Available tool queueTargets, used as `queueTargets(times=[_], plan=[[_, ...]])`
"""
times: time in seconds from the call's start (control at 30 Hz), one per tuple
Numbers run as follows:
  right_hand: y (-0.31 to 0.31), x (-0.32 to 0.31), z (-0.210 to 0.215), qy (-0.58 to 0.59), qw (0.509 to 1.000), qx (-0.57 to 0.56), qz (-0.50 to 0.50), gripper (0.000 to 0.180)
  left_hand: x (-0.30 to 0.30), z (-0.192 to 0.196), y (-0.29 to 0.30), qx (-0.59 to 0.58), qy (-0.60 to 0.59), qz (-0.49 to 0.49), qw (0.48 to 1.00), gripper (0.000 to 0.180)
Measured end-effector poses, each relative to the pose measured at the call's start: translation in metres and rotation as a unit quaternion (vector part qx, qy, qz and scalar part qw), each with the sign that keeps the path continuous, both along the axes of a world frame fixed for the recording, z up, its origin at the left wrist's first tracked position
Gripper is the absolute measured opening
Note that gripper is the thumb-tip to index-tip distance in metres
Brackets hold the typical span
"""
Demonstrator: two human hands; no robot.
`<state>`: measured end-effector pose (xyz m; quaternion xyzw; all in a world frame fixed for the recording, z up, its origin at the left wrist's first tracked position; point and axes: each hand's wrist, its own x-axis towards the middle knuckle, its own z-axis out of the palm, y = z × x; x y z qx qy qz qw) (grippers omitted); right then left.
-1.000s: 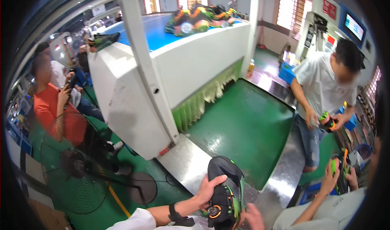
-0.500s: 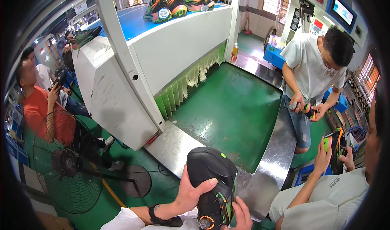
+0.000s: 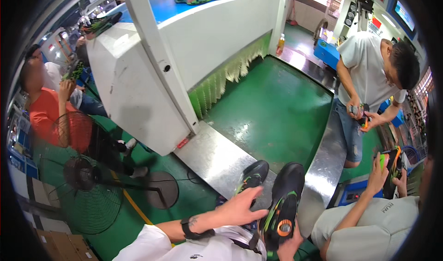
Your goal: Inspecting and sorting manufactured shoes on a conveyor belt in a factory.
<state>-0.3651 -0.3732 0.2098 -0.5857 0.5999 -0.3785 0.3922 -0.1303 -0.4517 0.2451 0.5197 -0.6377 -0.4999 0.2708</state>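
A black sneaker (image 3: 284, 198) with green and orange accents stands toe-up in front of me, its laced upper in view. My right hand (image 3: 290, 243) is closed round its lower right side near the heel; part of that hand is hidden behind it. Just left of the sneaker, my left hand (image 3: 237, 209) has its fingers spread and holds nothing. Beyond the left fingers, a second black shoe (image 3: 254, 174) with green trim points away from me, partly covered by the hand. Whether that shoe is worn or loose I cannot tell.
A metal ledge (image 3: 221, 145) borders a green surface (image 3: 267, 104) ahead, below a white machine (image 3: 217, 44) with a blue belt (image 3: 168, 13) carrying shoes. A standing fan (image 3: 80, 175) is at left. Seated close at right, a person (image 3: 369, 224) handles a shoe; another person (image 3: 369, 67) sits farther back.
My left hand has let go of the sneaker and opened. The sneaker has moved right and turned in my right hand, and the second shoe has come into sight. The whole view has shifted.
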Motion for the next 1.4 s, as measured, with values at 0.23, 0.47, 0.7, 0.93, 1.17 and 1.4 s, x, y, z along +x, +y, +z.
queueTargets(times=[0.23,0.47,0.7,0.93,1.17,1.4], plan=[[-0.033,-0.002,-0.121,0.188,0.972,0.094,-0.106,0.051,0.022,-0.089,0.034,0.125,-0.113,-0.138,0.976,0.043],[-0.042,0.026,-0.145,0.159,0.979,0.102,-0.074,0.064,-0.030,-0.135,0.014,-0.072,-0.339,-0.102,0.933,0.050],[-0.042,-0.005,-0.154,0.146,0.982,0.117,0.022,0.069,-0.070,-0.158,0.006,0.090,-0.382,0.019,0.920,0.030],[-0.066,-0.055,-0.081,-0.259,0.960,0.109,0.020,0.062,-0.033,-0.087,0.085,0.017,-0.183,0.060,0.981,0.033],[-0.062,-0.029,0.069,-0.344,0.886,0.179,0.252,0.062,-0.033,0.001,0.214,-0.009,-0.136,0.026,0.990,0.039],[-0.019,0.004,0.132,-0.236,0.905,0.138,0.326,0.063,0.013,0.025,0.292,0.115,-0.178,0.142,0.967,0.041]])
